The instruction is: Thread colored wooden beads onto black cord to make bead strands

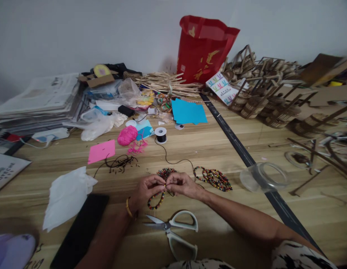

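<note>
I see a wooden table [207,149] filling most of the view, cluttered toward 12 o'clock. Biggest items first: a newspaper stack [39,101] at 10 o'clock, a red bag [203,48] at 12, and a heap of laser-cut wooden baskets [263,97] at 1–2 o'clock. One white tissue [67,194] and one black phone [80,229] lie at 8 o'clock. I count one blue paper sheet [188,112], one pink sheet [102,151], one pink yarn ball [127,135], one clear lid [264,177] at 3 o'clock and one pair of scissors [176,231] at 6, just below the hands.

Now the small stuff. Left hand [146,190] and right hand [182,184] meet at centre, fingertips pinched together on a beaded strand [156,200], w/ both hands closed on it. The strand droops toward 7 o'clock from the pinch, under the left hand, so the left is nearer its loose end. Black cord [173,161] runs from the pinch toward 12 o'clock up to one spool [161,135]; its long axis goes roughly 6-to-12. Whether the cord is actually threaded thru the beads at the fingertips I can't tell, too small.

Finished bead pieces: approx. two, one beaded bracelet [214,178] at 2 o'clock of the right hand, one bead cluster [165,172] just above the fingertips.
</note>
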Demonstrator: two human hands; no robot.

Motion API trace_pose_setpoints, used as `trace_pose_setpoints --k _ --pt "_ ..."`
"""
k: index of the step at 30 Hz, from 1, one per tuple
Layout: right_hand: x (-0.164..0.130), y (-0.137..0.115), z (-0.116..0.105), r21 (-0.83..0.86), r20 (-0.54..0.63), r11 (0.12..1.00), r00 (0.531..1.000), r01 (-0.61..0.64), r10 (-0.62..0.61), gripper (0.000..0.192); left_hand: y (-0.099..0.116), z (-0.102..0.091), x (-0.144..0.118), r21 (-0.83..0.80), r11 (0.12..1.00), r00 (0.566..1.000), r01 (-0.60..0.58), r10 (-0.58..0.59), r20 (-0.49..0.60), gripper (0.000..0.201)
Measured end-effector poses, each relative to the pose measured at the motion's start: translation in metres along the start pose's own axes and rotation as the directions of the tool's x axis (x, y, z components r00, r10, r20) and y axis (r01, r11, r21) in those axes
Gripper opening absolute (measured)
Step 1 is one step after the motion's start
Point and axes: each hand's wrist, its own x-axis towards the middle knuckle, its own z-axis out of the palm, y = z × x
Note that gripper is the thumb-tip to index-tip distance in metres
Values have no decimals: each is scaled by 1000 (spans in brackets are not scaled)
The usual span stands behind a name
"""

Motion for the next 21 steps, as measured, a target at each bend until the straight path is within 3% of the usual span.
trace_pose_setpoints --k 13,21 --pt "-1 -8 3 79 -29 997 1000 8 -6 32 2 -2 -2 73 997 999 39 -38 -22 21" --pt "0 -5 2 79 -15 996 999 42 -41 32 -6 -1 -1 183 977 994 -110 113 -4 17"
